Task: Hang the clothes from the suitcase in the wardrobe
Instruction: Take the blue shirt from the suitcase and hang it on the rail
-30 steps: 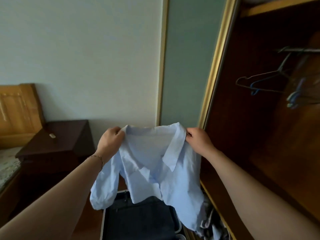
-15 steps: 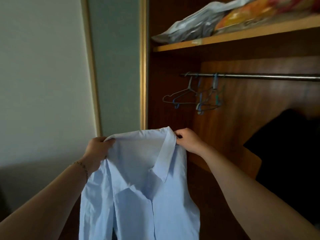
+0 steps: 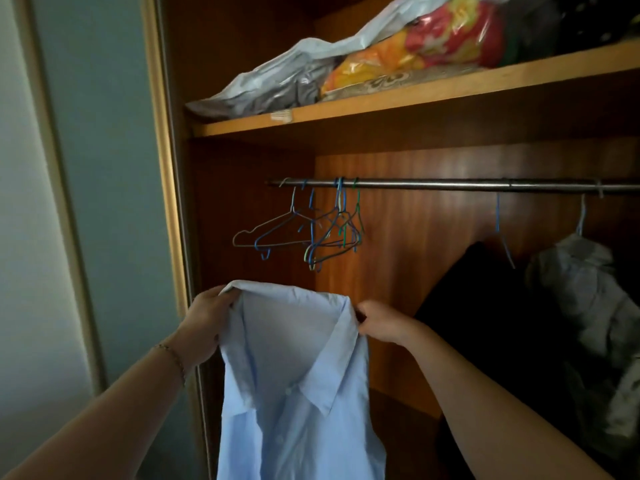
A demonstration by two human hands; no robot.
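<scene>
A light blue collared shirt (image 3: 294, 382) hangs spread between both my hands in front of the open wardrobe (image 3: 415, 271). My left hand (image 3: 207, 323) grips its left shoulder and my right hand (image 3: 381, 322) pinches the right end of the collar. Above the shirt, a metal rail (image 3: 450, 184) carries a cluster of empty wire hangers (image 3: 311, 233) at its left end. The suitcase is out of view.
A black garment (image 3: 485, 306) and a grey garment (image 3: 588, 306) hang on the rail's right side. Bagged bedding (image 3: 398, 53) lies on the wooden shelf (image 3: 415, 95) above. The wardrobe's door frame (image 3: 162, 168) stands at left, beside a pale wall.
The view swung from the suitcase and nightstand up and right into the wardrobe. Both hands carried the shirt up and nearer the rail, keeping the same hold.
</scene>
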